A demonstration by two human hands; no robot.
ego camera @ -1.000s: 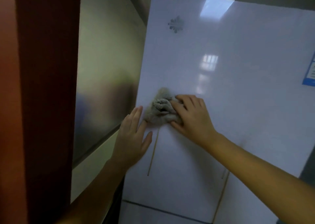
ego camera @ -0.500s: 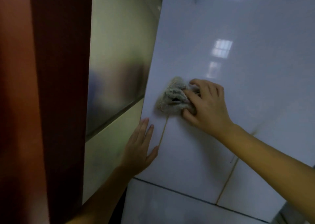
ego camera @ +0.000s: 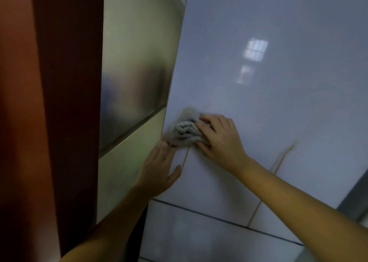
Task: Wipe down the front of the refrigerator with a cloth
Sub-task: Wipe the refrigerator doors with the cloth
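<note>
Cloth [ego camera: 184,129], grey and nubbly, is sitting bunched into a soft wad against the glossy white refrigerator front [ego camera: 258,102], close to the door's left edge. Its folds are running roughly sideways, so the long axis is lying across the door rather than up it. The right hand [ego camera: 218,139] is pressing on it, fingers curled and clamped over the wad's right side. The left hand [ego camera: 159,167] is lying open and flat on the door just below, fingertips touching the cloth's lower edge. Thin tan seams [ego camera: 256,212] are dividing the smooth panels, which are mirroring a bright window [ego camera: 254,49]. Brushed metal side panel [ego camera: 135,72] is gleaming dully to the left, beside a dark red-brown surface [ego camera: 49,102].
</note>
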